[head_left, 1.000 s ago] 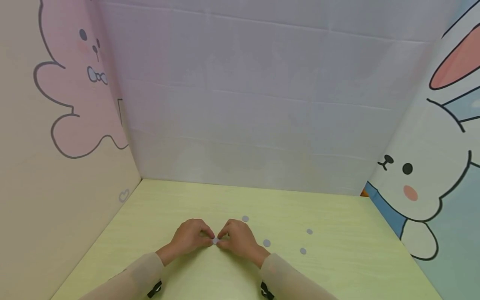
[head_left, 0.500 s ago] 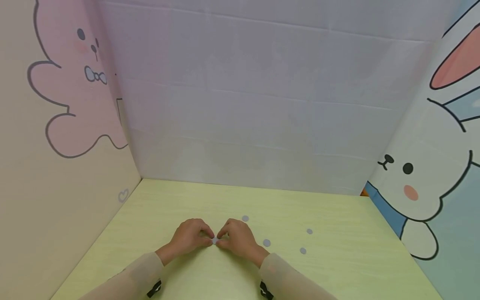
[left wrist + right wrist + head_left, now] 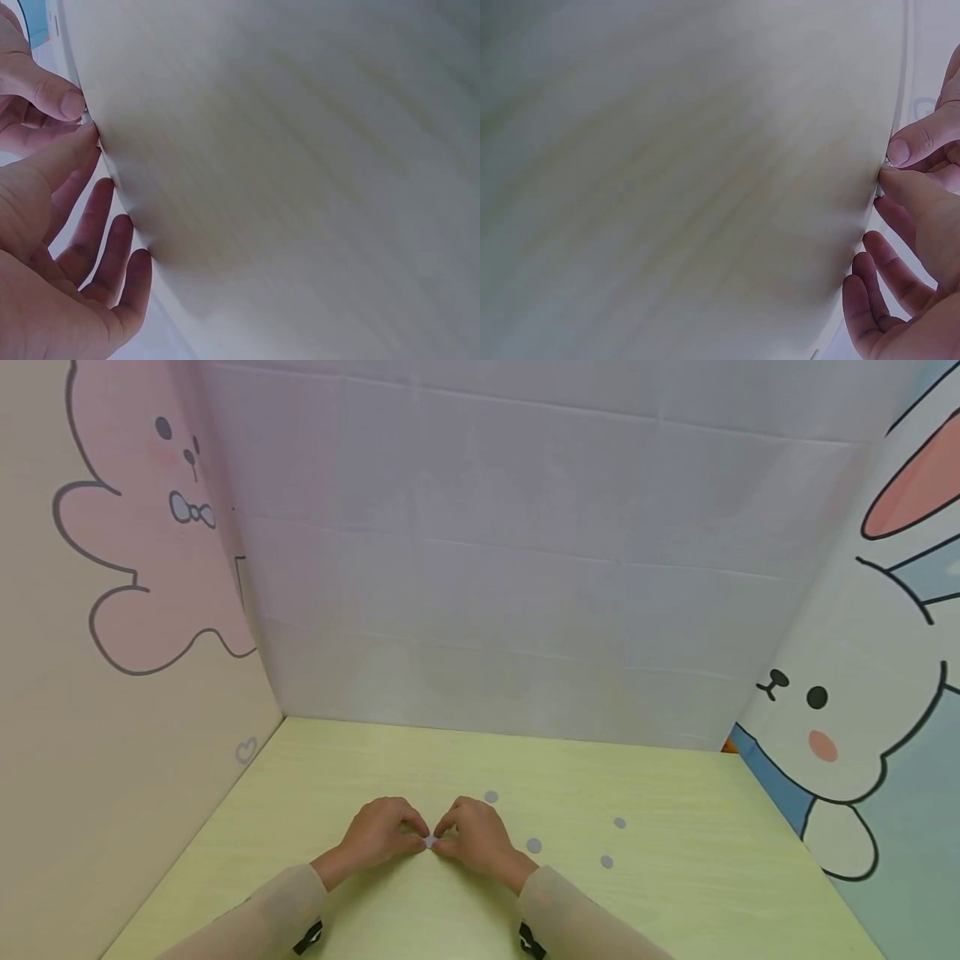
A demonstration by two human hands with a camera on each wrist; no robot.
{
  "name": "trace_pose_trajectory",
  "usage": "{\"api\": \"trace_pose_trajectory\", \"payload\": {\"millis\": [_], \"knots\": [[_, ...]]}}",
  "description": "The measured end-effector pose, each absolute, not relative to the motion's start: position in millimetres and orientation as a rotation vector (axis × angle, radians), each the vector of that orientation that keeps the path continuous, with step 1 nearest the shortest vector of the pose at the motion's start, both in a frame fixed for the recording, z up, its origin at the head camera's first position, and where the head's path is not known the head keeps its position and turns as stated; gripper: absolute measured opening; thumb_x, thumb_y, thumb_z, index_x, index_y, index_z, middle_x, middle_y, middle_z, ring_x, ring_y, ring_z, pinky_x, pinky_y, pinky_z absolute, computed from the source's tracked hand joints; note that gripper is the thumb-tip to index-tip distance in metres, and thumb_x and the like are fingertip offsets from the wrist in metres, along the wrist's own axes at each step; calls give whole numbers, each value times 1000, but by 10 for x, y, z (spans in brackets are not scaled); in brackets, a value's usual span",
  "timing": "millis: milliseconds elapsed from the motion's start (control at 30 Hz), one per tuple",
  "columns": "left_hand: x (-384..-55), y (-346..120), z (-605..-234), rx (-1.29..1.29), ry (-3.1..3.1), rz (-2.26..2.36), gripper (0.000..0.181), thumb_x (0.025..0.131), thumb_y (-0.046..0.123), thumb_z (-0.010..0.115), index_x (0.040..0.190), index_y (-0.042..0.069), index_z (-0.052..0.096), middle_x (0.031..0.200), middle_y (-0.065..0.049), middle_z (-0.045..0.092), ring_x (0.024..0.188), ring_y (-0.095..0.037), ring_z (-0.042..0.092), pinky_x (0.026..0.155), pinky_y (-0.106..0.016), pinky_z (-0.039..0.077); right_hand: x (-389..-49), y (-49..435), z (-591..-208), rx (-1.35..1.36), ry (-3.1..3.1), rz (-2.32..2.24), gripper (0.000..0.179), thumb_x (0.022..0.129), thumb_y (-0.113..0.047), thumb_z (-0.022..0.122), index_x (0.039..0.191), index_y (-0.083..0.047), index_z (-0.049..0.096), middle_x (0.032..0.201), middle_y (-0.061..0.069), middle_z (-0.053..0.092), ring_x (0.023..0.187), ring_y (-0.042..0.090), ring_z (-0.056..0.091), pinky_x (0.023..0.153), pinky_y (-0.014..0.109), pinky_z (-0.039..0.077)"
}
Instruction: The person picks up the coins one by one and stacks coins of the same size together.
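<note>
Pale walls close off the far and side edges of your worktop point(image 3: 712, 827), with a pink bear point(image 3: 142, 543) printed at left and a white rabbit point(image 3: 862, 693) at right. You have one small grey disc point(image 3: 430, 842) between your hands, left of the middle between the worktop's side edges. Your left grip point(image 3: 381, 832) pinches its left side with thumb and forefinger; your right grip point(image 3: 476, 838) does the same on its right side. Seen from your wrists, your other fingertips bend toward the worktop's surface. What shows of the disc is a pale patch between your fingertips, so you cannot read a long axis or a pointing direction from it, nor tell whether it lies flat or tilts. Four more grey discs lie flat to its right: one point(image 3: 491, 797) toward the far edge, just beyond your right grip; another point(image 3: 534, 846) just right of that grip; and two point(image 3: 607, 862) farther toward the right edge, near each other. Beige sleeves point(image 3: 277, 906) cover your forearms.
</note>
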State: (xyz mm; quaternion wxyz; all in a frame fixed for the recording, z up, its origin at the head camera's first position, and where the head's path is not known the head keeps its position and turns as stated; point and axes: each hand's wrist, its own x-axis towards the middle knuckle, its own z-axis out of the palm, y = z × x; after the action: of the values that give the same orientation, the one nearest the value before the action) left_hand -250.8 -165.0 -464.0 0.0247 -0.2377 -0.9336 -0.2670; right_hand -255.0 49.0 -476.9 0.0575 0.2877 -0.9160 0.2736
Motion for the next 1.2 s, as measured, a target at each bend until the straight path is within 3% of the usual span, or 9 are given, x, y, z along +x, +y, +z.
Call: {"api": "trace_pose_trajectory", "payload": {"millis": [633,1200], "knots": [[-2527,-1628,-4617,-748,-2917,-804,9,82,19,93,87,20,85,90,10,76,90,-20,70,81,-42,56,-2548,470,-4735,840,-2807,866,7,86,-23,91,86,-17,87,89,-5,71,82,4,60,72,20,48],[-2538,-1613,-4685,-708,-2917,-775,11,82,23,93,86,23,83,91,12,75,90,-16,68,80,-39,55,-2536,479,-4751,813,-2805,876,7,86,-24,91,85,-19,87,90,-4,70,81,4,59,72,21,48]]}}
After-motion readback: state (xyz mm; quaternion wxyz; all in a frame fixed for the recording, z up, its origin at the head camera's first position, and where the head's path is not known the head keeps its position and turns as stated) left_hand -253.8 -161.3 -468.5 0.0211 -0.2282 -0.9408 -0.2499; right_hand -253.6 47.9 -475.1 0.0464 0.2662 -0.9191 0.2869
